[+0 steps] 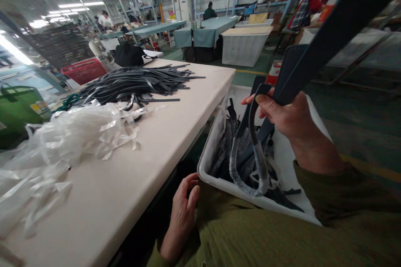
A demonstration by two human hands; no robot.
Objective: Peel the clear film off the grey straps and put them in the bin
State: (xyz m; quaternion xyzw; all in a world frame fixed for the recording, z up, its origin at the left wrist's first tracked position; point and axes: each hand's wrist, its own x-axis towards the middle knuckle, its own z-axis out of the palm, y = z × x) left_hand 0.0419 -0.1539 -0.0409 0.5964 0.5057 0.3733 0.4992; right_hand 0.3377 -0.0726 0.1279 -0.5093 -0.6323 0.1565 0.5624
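My right hand is closed around a dark strap, pinching it between thumb and fingers above a white plastic bin. One wide, flat length rises toward the upper right. A narrower loop hangs below the fingers, and its lower bend is wrapped in clear plastic film. Beneath it, the white bin holds more dark straps, some with film on them. Beside the bin's near left corner is my left hand, with its fingers loosely curved, its thumb apart and nothing visible in it.
A pale worktable runs along my left side. On it lie a heap of dark strips and a pile of clear plastic film. Farther off are a red crate, a large white tub and several people.
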